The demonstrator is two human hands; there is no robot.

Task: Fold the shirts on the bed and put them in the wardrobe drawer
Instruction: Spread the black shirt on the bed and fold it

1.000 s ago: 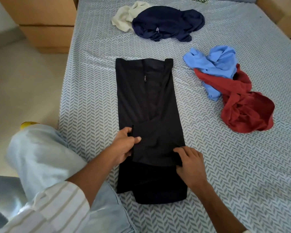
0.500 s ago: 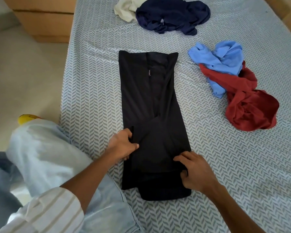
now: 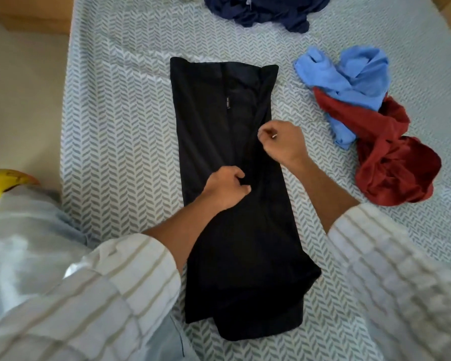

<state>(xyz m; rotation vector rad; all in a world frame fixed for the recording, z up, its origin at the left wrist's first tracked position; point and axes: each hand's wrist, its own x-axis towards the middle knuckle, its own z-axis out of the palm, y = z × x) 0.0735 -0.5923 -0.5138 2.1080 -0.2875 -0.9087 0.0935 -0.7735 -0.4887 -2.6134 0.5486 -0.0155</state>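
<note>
On the bed, black shirt under both hands, left fingers and right fingers curled, pinching its folds

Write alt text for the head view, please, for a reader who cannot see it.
A person's left hand and right hand pinch the middle of a black shirt laid lengthwise on a patterned bed. A blue shirt and a red shirt lie crumpled to the right, a navy shirt at the far edge.
</note>
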